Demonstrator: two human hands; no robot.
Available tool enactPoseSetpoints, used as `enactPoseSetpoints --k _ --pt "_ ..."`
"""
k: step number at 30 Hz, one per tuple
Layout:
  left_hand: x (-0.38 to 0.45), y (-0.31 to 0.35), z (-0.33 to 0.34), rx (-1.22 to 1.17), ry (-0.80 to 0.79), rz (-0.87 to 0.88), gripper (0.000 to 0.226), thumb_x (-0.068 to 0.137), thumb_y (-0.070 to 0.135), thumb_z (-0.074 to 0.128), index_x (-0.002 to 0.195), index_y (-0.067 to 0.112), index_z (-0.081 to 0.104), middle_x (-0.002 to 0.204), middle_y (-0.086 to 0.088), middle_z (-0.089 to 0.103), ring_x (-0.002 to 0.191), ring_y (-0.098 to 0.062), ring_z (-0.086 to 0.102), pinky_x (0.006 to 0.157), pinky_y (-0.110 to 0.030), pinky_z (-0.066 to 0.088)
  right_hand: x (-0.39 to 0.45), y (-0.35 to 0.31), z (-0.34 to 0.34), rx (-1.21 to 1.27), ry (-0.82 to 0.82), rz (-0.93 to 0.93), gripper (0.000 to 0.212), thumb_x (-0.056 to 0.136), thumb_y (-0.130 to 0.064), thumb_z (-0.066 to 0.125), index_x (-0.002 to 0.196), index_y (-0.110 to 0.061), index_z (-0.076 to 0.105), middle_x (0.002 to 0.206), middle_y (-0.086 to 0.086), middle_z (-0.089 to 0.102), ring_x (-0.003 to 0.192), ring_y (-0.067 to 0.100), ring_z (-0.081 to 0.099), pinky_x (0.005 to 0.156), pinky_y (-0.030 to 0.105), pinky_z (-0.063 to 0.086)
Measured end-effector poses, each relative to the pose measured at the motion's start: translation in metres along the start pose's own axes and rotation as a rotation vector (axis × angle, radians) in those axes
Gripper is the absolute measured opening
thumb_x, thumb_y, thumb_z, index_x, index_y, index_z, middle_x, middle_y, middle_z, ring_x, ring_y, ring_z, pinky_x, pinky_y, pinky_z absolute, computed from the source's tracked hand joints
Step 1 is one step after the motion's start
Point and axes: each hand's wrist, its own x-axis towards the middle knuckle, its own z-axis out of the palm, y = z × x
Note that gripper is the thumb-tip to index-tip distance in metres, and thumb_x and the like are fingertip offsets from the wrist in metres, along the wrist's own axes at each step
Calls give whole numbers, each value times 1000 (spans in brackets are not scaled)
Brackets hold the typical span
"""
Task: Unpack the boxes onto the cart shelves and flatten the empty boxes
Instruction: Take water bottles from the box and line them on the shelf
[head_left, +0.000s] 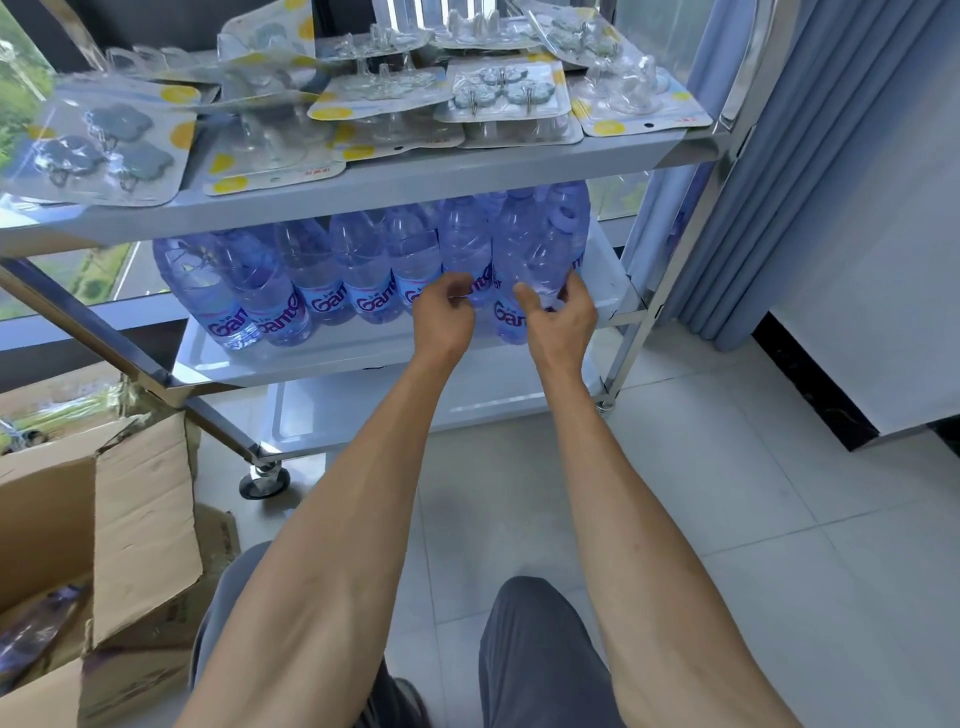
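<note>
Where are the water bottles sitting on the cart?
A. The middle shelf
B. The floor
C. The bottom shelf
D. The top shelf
A. The water bottles stand in a row on the middle shelf, under the top shelf that holds packs of hooks.

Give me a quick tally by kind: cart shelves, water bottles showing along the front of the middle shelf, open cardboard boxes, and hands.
Cart shelves: 3
Water bottles showing along the front of the middle shelf: about 7; the ones behind cannot be counted
Open cardboard boxes: 1
Hands: 2, left hand and right hand
Total: about 13
</note>
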Motion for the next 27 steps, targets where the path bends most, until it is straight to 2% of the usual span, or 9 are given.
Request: enactPoseSetpoints --k 2,4,6,8,11,16,19,23,27 --pt "7 3 9 49 60 20 26 88 -2 55 109 3 70 102 -4 70 97 -19 64 88 -28 53 6 2 -7 -16 39 -8 51 79 -23 78 125 -10 62 115 2 70 105 18 66 88 44 56" --pt "13 9 22 74 75 61 10 85 7 65 92 2 71 86 -6 70 84 -23 65 80 -36 53 11 3 -10 -20 91 -43 49 80 -21 78 124 -11 61 114 1 69 103 18 66 86 42 57" --pt "17 16 37 96 81 57 16 81 16 73 82 1 66 77 -9 67 73 -25 61 68 -36 49 17 6 -10 10 139 -47 48 81 -16 76 126 -10 58 115 2 66 105 19 65 88 42 57" --pt "21 22 53 104 107 15 26 75 25 78 77 6 60 67 -1 59 61 -18 53 57 -31 40 28 8 -10 -5 112 -24 53 84 -10 74 133 -6 54 124 7 63 113 22 62 96 41 53" --pt "23 22 69 138 216 -35 35 70 34 81 79 9 59 67 4 58 63 -17 52 58 -26 34 41 13 -12 -50 51 1 63 88 -12 71 145 -5 43 136 8 56 125 22 55 103 32 48" --pt "24 13 77 150 285 2 23 81 21 76 89 8 59 78 0 64 74 -23 62 64 -27 38 36 34 -11 -269 24 10 76 79 -19 78 145 -12 40 133 8 51 124 21 46 101 34 46" --pt "24 9 80 166 317 17 21 83 20 75 89 6 62 78 -2 65 70 -19 58 64 -28 41 36 45 -10 -249 55 57 67 77 -14 79 137 -13 49 126 6 55 118 21 51 99 39 47" --pt "25 7 84 146 330 -2 21 82 19 74 78 5 59 69 0 59 63 -17 52 59 -22 33 39 48 -2 -216 97 45 68 82 -9 75 142 -11 44 131 6 53 123 22 51 105 39 45" --pt "27 9 85 132 329 1 20 83 17 74 78 5 59 71 -4 61 64 -18 54 60 -23 37 45 50 1 -210 89 38 69 83 -8 74 145 -10 41 133 8 52 125 23 50 105 39 45"
